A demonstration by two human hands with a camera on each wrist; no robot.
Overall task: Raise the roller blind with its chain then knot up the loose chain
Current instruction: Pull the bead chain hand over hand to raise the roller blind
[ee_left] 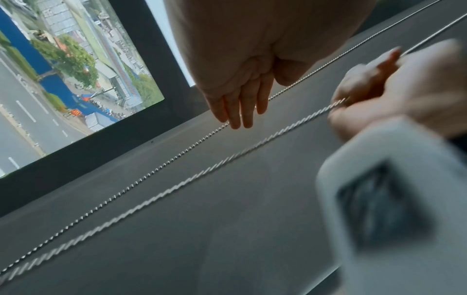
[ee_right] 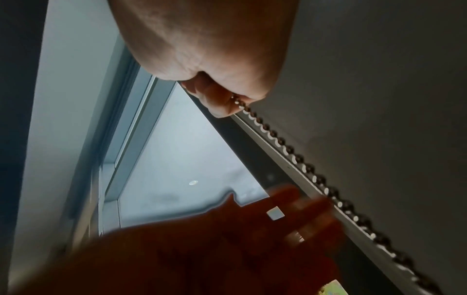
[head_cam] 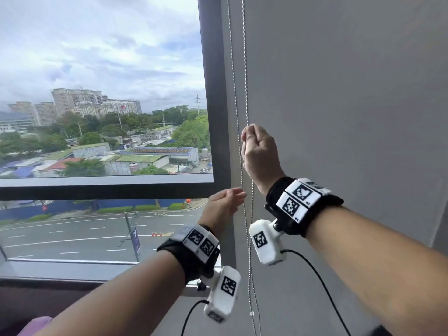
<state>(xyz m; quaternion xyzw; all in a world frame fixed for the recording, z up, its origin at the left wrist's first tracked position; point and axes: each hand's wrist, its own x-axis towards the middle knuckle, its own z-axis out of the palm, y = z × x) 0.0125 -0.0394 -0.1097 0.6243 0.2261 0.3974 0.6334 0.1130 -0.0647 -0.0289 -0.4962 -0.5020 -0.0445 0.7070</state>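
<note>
Gripping the bead chain [head_cam: 246, 98] with the right hand [head_cam: 258, 151], fist curled round the right strand.

Chain hangs in two strands down the grey wall [head_cam: 351, 105], just right of the window frame [head_cam: 213, 93]. Left hand [head_cam: 223, 204] sits lower, fingers [ee_left: 233, 111] straight and relaxed, tips touching the left strand, holding nothing.

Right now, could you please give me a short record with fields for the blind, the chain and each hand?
blind: not in view; window glass uncovered
chain: two strands hang beside the window frame, in front of the grey wall
right hand: raised, grip closed around the right strand
left hand: lower, fingers relaxed, fingertips at the left strand, not gripping
knot: none yet
</note>
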